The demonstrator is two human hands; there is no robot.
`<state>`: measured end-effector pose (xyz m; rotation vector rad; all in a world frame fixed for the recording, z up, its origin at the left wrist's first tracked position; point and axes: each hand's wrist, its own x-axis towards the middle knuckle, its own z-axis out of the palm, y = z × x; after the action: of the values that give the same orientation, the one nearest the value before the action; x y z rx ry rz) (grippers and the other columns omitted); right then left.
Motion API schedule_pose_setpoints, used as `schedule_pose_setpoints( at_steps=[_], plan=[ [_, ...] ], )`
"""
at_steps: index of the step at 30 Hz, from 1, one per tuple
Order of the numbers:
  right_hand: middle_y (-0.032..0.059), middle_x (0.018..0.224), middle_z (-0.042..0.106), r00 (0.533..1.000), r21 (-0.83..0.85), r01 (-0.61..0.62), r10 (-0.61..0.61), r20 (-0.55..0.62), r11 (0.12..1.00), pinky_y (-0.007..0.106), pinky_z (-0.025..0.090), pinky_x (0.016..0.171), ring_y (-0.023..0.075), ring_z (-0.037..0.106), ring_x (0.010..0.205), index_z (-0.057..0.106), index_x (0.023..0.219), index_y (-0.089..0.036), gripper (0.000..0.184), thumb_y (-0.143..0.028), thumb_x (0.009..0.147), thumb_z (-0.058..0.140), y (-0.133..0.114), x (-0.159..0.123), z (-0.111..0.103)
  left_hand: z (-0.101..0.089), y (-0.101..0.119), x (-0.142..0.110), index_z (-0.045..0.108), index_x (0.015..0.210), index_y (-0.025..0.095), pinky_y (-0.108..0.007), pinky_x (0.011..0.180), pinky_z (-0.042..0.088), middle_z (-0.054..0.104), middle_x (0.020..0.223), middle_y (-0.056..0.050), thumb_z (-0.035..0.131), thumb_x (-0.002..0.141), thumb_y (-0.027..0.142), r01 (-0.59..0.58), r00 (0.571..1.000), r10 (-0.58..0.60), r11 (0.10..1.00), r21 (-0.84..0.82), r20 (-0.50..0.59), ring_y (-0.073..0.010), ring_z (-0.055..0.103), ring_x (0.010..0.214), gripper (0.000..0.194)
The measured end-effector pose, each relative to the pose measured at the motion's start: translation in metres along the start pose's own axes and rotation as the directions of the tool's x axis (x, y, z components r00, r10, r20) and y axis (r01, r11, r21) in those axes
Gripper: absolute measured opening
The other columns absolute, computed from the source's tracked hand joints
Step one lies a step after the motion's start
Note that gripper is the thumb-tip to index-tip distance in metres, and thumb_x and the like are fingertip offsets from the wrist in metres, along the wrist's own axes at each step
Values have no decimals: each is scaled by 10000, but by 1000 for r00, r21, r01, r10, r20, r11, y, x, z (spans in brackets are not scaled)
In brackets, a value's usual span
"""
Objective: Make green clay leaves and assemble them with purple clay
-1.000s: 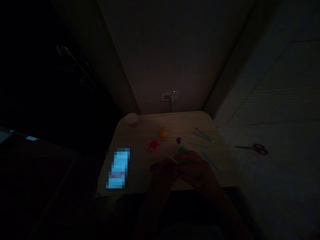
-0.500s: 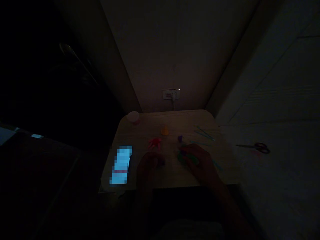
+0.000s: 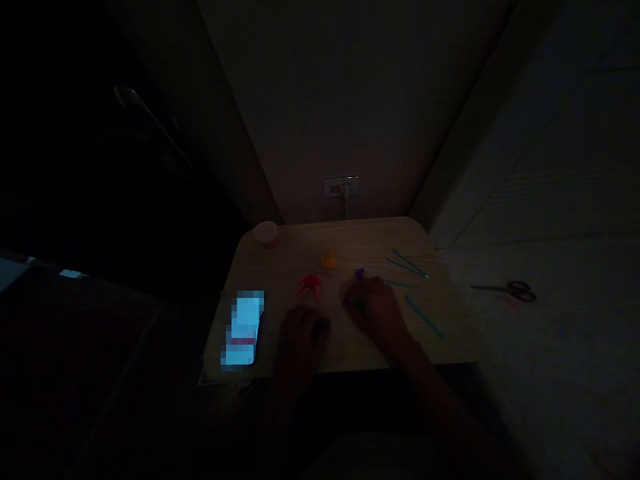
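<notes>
The scene is very dim. My left hand (image 3: pixel 299 333) is over the front of the small wooden table, its fingers curled around a dark purplish lump (image 3: pixel 321 327). To its right, my right hand (image 3: pixel 377 308) is closed, fingertips down near the tabletop; what they hold is too dark to make out. Just beyond those fingertips sits a small purple piece (image 3: pixel 360 273). A red figure with several leg-like strips (image 3: pixel 311 285) lies beyond my left hand, and a yellow-orange shaped piece (image 3: pixel 329 259) stands farther back.
A lit phone (image 3: pixel 243 330) lies on the table's (image 3: pixel 345 233) left side. At the back left corner is a pale pink tub (image 3: pixel 267 235). Several thin teal sticks (image 3: pixel 424 315) lie to the right. Scissors (image 3: pixel 517 291) rest on a pale surface beyond the table.
My right hand has shifted left and closed up; the green piece under it no longer shows. A teal stick it partly covered is now in view. My left hand has barely moved.
</notes>
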<state>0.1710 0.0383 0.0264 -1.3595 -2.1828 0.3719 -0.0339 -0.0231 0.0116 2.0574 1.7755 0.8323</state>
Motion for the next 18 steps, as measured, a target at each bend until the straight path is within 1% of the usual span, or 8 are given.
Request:
schedule_pose_setpoints(
  at_steps=[2,5,9,11,13,15,17,18],
  plan=[
    [107,1101,735,1000,-24,-14,14,1,1000,457,442,903,320,570,1078,749,989,-227,94,-200,907,712,1,0,3,1,0,0,728,993,224,-440,936,508,687,1067,-81,660,878,201,3,1000,-4,999,-47,-12,-271,608,1018,135],
    [109,1121,732,1000,-43,-22,22,6,999,462,435,899,329,560,1099,749,999,-234,111,-208,893,729,2,-2,7,2,1,1,728,1022,222,-433,943,512,721,1062,-79,655,883,230,27,999,-30,986,-163,-14,-266,636,1009,157],
    [118,1140,725,999,-52,-28,30,36,998,479,437,910,340,561,1110,742,1038,-235,159,-214,881,743,2,-2,9,2,8,1,739,1066,216,-412,924,532,758,1064,-81,668,870,270,143,988,-153,935,-325,-5,-259,685,982,215],
    [119,1162,719,999,-22,-23,24,32,999,494,440,928,346,560,1131,737,1075,-231,196,-212,881,741,3,-2,8,2,12,2,744,1053,209,-383,904,546,771,1045,-76,677,856,273,176,981,-192,898,-402,2,-246,701,959,218],
    [117,1179,715,1000,55,1,-1,-2,998,505,443,962,336,566,1150,734,1095,-227,195,-209,902,718,2,-4,4,1,16,3,751,1025,205,-360,887,553,778,1017,-69,691,829,259,183,978,-210,872,-454,-8,-235,708,938,212],
    [110,1173,717,998,175,44,-34,-57,984,502,449,1000,311,586,1149,732,1110,-226,182,-214,934,687,1,-7,-1,0,18,5,758,993,208,-348,872,554,780,989,-59,710,794,239,188,973,-230,860,-475,-31,-230,708,918,207],
    [97,1148,729,994,307,78,-51,-93,949,477,471,1015,283,619,1134,728,1136,-232,187,-246,956,679,-3,-12,-6,0,20,5,761,973,214,-339,855,554,780,968,-49,733,760,225,192,968,-246,850,-490,-47,-227,706,901,215],
    [91,1138,738,994,367,86,-57,-89,926,461,489,1005,272,640,1119,727,1149,-235,199,-271,957,689,-5,-15,-8,0,21,5,761,969,217,-334,850,552,779,963,-44,739,753,219,190,967,-248,844,-501,-52,-225,704,898,217]
  ],
)
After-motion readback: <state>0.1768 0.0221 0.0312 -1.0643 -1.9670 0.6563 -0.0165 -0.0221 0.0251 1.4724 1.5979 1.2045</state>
